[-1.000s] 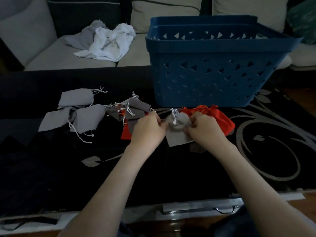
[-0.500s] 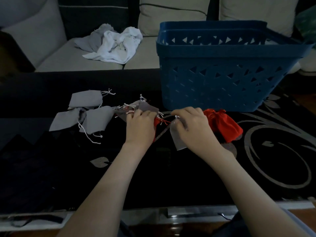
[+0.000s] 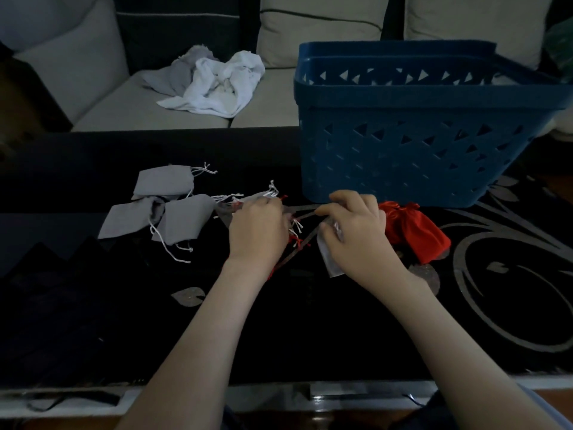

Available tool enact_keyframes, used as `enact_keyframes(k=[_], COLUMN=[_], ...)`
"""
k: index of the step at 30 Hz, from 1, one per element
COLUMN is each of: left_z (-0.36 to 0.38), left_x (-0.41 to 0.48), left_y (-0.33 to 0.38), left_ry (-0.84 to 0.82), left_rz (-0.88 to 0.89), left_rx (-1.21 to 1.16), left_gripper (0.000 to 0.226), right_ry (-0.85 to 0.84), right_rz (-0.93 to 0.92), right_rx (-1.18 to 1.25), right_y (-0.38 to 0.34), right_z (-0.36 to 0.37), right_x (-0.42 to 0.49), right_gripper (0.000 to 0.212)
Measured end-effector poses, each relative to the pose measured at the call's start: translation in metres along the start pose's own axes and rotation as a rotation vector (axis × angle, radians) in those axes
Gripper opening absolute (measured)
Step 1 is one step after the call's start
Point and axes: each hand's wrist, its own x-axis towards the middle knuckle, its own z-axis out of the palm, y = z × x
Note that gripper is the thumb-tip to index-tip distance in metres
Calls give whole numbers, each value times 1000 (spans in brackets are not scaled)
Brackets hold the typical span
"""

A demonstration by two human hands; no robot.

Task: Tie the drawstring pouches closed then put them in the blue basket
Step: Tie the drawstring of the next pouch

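Note:
My right hand (image 3: 356,231) grips a small grey drawstring pouch (image 3: 329,259) against the black table, most of the pouch hidden under the palm. My left hand (image 3: 259,226) lies curled over a pile of grey and red pouches and pinches white cords (image 3: 296,226) there. A red pouch (image 3: 415,234), cinched at its top, lies just right of my right hand. Three flat grey pouches (image 3: 183,218) with loose white strings lie to the left. The blue basket (image 3: 412,150) stands right behind my hands.
The table (image 3: 310,321) is black with silver swirl patterns at the right. Behind it is a pale sofa (image 3: 148,113) with crumpled white and grey cloths (image 3: 214,82). The table's near edge runs along the bottom.
A second ago both hands held the grey pouch between them. My left hand has since gone left onto the pile of pouches, and my right hand keeps the grey pouch low on the table.

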Motion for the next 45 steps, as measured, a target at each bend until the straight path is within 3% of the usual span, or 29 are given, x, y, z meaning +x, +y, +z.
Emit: enact_keyframes(k=[5, 9, 12, 16, 20, 23, 25, 31, 34, 37, 45], left_z=[-18, -27, -32, -40, -41, -41, -41, -41, -44, -43, -41], left_x=[-2, -8, -15, -22, -23, -24, -24, -12, -9, -11, -11], left_y=[5, 18, 27, 35, 36, 37, 40, 44, 46, 52, 58], left_ry=[295, 231, 238, 113, -40, -105, -170, -379, -577, -675, -560], left_rz=[-7, -150, -77, 77, 173, 251, 212, -358, -471, -507, -596], left_rx=[-149, -532, -671, -745, -782, -798, -857, -858, -963, -1122, -1389], left_gripper=[17, 18, 15, 10, 9, 11, 15, 58, 71, 66, 33], right_ry=[65, -61, -130, -236, -205, -188, -169, -97, -112, -140, -184], right_rz=[-48, 187, 442, 633, 818, 762, 691, 636, 622, 607, 633], right_rx=[129, 533, 873, 1177, 1438, 1434, 1401, 1299, 1167, 1141, 1344], right_y=[-6, -19, -23, -23, -17, -11, -8, 0, 4, 6, -6], right_z=[-6, -23, -29, -30, -40, -47, -49, -56, -60, -64, -66], right_x=[2, 4, 5, 9, 12, 8, 5, 0, -1, -3, -4], right_gripper=[26, 18, 28, 45, 37, 27, 20, 21, 23, 23, 23])
